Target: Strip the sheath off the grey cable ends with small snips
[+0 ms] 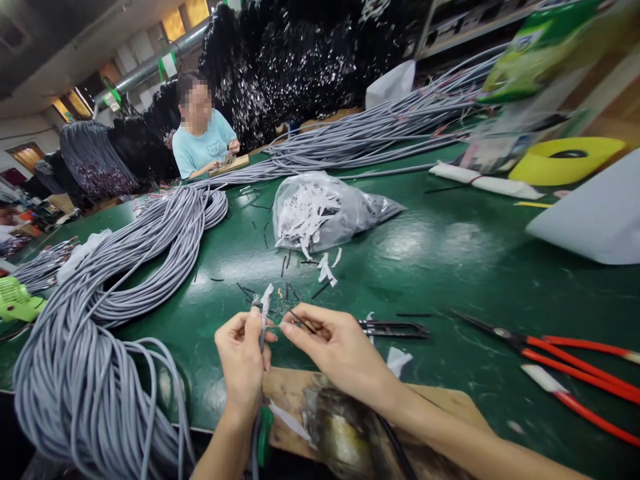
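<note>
Nearest: wooden board [283, 387] on the green surface [430, 280]. Just above it, my left grip [245, 340] clasps the grey cable [257, 437] near its end; my right grip [320, 337] pinches a thin strand there, plus a black sliver [303, 321]. Black snips [395, 324] beside, red-handled scissors [515, 341] farther right. Beyond: clear bag [325, 210] of white scraps, then a co-worker [204, 143].

Grey cables [95, 327] heaped along the workbench [460, 280] mark a workshop.
</note>
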`<state>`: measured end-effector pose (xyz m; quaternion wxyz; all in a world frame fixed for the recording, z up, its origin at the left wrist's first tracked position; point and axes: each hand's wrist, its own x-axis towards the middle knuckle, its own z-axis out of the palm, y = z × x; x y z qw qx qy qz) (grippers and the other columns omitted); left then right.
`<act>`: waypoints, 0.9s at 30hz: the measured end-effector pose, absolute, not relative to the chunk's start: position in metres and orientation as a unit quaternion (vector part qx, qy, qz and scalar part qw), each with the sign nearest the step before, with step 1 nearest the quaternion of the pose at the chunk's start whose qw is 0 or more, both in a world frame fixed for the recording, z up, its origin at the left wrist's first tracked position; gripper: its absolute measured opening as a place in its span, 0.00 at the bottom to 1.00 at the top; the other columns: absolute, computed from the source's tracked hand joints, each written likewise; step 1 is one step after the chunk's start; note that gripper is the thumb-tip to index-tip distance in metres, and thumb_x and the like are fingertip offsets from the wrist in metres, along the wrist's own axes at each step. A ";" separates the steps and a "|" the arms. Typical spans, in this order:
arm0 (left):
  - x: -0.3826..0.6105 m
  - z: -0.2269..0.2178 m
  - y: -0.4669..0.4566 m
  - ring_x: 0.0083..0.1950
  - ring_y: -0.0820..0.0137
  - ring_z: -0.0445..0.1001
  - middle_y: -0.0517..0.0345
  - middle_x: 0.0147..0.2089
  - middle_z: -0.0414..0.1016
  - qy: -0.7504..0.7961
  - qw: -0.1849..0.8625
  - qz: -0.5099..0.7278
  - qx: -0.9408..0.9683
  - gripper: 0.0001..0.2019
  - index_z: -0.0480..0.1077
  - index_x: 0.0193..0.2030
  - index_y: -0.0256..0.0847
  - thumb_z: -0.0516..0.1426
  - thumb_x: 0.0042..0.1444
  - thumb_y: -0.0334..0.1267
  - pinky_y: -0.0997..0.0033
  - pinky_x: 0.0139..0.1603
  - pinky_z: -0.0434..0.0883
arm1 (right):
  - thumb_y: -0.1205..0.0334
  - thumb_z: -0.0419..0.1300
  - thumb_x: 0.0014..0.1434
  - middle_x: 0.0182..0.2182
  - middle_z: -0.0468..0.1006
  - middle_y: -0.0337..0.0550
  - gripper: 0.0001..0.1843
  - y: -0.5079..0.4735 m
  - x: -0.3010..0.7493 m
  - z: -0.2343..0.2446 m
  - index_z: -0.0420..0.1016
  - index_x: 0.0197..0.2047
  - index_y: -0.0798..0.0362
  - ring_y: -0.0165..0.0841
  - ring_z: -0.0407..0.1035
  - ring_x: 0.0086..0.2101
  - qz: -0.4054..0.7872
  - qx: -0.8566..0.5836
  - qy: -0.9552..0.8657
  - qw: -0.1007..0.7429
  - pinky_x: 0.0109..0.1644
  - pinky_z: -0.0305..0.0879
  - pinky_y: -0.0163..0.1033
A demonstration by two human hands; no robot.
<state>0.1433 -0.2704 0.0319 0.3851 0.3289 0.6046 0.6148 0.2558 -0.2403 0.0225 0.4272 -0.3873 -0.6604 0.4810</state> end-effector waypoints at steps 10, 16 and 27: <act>0.148 0.030 -0.272 0.13 0.81 0.56 0.67 0.16 0.61 0.614 0.347 0.568 0.425 0.19 0.68 0.24 0.36 0.56 0.50 0.53 0.81 0.13 0.58 | 0.53 0.57 0.49 0.15 0.54 0.30 0.13 -0.237 0.257 0.022 0.71 0.29 0.56 0.24 0.49 0.17 0.503 -0.386 -0.632 0.446 0.18 0.48 0.31; 0.152 0.022 -0.277 0.17 0.78 0.62 0.65 0.19 0.63 0.620 0.326 0.527 0.482 0.17 0.65 0.27 0.38 0.50 0.58 0.50 0.80 0.18 0.62 | 0.52 0.58 0.51 0.22 0.69 0.39 0.15 -0.233 0.258 0.028 0.70 0.26 0.56 0.28 0.62 0.24 0.548 -0.345 -0.582 0.492 0.26 0.61 0.32; 0.145 0.029 -0.272 0.46 0.63 0.66 0.50 0.40 0.65 0.435 0.530 0.579 0.441 0.18 0.68 0.25 0.34 0.54 0.56 0.48 0.66 0.48 0.66 | 0.51 0.62 0.49 0.22 0.66 0.37 0.16 -0.240 0.257 0.038 0.67 0.24 0.55 0.25 0.61 0.23 0.659 -0.288 -0.503 0.480 0.22 0.58 0.28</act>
